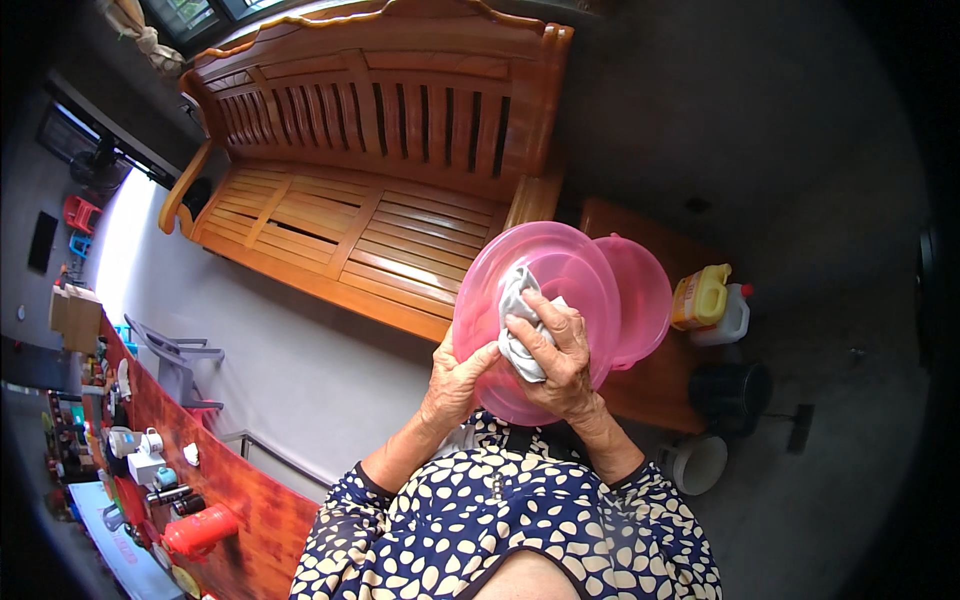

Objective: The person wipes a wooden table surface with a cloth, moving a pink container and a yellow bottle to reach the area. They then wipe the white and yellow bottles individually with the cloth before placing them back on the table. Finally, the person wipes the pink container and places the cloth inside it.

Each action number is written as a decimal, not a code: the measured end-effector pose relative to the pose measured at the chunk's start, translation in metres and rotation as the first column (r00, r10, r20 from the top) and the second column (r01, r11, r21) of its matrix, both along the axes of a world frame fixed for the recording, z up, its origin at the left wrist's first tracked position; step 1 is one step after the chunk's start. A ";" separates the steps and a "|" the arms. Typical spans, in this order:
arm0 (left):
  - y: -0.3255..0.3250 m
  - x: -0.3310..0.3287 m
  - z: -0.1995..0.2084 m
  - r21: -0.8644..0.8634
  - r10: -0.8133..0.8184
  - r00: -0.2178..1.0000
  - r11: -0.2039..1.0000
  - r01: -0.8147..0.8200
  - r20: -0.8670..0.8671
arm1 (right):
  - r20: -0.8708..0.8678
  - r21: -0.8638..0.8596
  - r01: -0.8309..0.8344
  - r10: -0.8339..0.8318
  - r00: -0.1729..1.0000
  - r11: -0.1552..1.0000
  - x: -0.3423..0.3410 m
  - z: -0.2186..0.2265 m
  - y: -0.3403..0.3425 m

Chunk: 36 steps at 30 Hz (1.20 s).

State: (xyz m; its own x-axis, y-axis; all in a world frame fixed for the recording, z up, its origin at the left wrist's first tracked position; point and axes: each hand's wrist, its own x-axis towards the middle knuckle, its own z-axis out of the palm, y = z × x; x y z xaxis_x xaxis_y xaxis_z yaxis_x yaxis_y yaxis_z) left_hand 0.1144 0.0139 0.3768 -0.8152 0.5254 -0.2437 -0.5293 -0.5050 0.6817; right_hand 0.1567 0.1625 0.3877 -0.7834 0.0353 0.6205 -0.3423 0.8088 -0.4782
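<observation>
My left hand (453, 382) grips a round pink see-through plastic basin (572, 247) by its left edge, with the thumb over the rim. The basin is tilted up in front of my chest. A crumpled white cloth (518, 352) lies against its inside, and my right hand (563, 362) is closed on that cloth, fingers bent over it. Just behind and to the right stands another pink plastic container (645, 305), partly covered by the basin.
A long slatted wooden bench (380, 200) stands ahead. To the right, a wooden side table (650, 395) bears yellow (702, 297) and white jugs (730, 318); a black bucket (730, 395) stands nearby. At left, a red-brown table (255, 510) carries many items, beside a grey chair (175, 355).
</observation>
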 end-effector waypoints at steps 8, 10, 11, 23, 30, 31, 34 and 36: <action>-0.037 0.001 -0.009 -0.012 -0.010 0.997 1.000 0.009 -0.075 | 0.048 -0.032 -0.128 0.129 0.990 0.991 -0.015 0.016 -0.024; -0.036 0.001 0.002 -0.041 -0.031 0.996 0.999 0.027 -0.087 | 0.047 -0.080 -0.016 0.020 0.999 0.997 -0.018 0.021 -0.025; -0.038 0.001 0.014 -0.022 -0.061 0.998 0.998 0.061 -0.023 | 0.019 -0.061 0.047 -0.046 0.999 0.997 -0.023 0.015 -0.024; -0.046 0.003 -0.011 -0.050 0.023 0.982 0.998 -0.033 -0.188 | 0.009 -0.038 -0.338 0.339 0.941 0.940 -0.015 0.041 -0.050; -0.034 0.006 0.001 -0.092 -0.005 0.958 0.996 -0.022 -0.286 | -0.101 -0.018 -0.196 0.194 0.976 0.980 -0.026 0.048 -0.039; -0.031 0.006 0.000 -0.085 -0.007 0.956 0.996 -0.018 -0.292 | -0.110 0.002 -0.146 0.145 0.983 0.989 -0.030 0.045 -0.036; -0.027 0.006 0.011 -0.106 -0.035 0.958 0.994 0.005 -0.285 | -0.102 0.047 0.064 -0.059 0.993 0.997 -0.038 0.049 -0.031; -0.023 0.008 0.019 -0.120 -0.046 0.962 0.993 0.014 -0.267 | -0.147 -0.023 0.198 -0.200 0.969 0.980 -0.051 0.043 -0.021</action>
